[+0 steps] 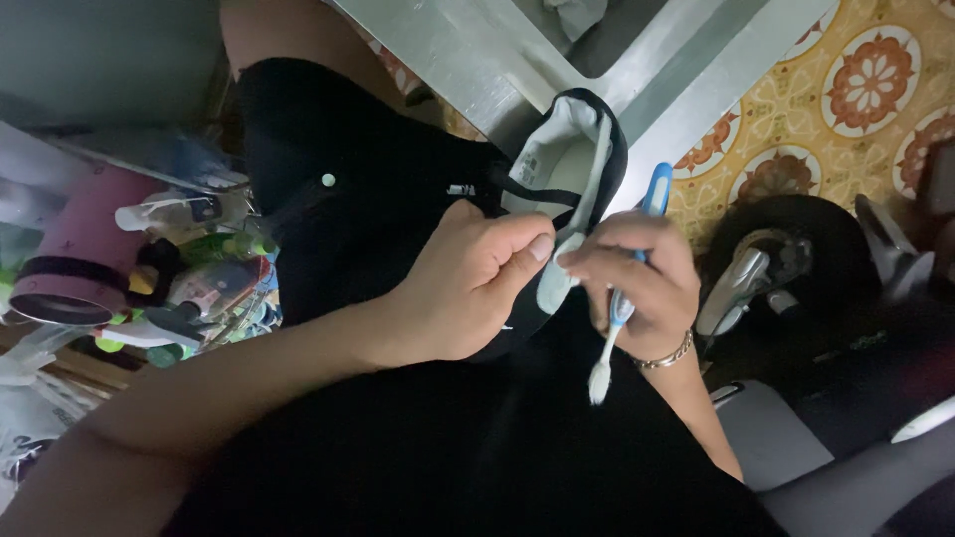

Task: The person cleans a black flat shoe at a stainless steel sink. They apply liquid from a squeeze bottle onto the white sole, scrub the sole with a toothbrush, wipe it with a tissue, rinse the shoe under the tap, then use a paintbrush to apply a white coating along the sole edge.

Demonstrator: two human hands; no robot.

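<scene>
left hand [468, 283] pinches shoe [562, 164] tongue, right hand [637, 278] clamps toothbrush [622, 298]; best keep tongue taut, bristles clear.

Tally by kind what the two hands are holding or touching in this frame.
Shoe, black with a white lining: 1, gripped by the left hand
Toothbrush, blue and white: 1, held in the right hand
Bracelet on the right wrist: 1
Total: 3
</scene>
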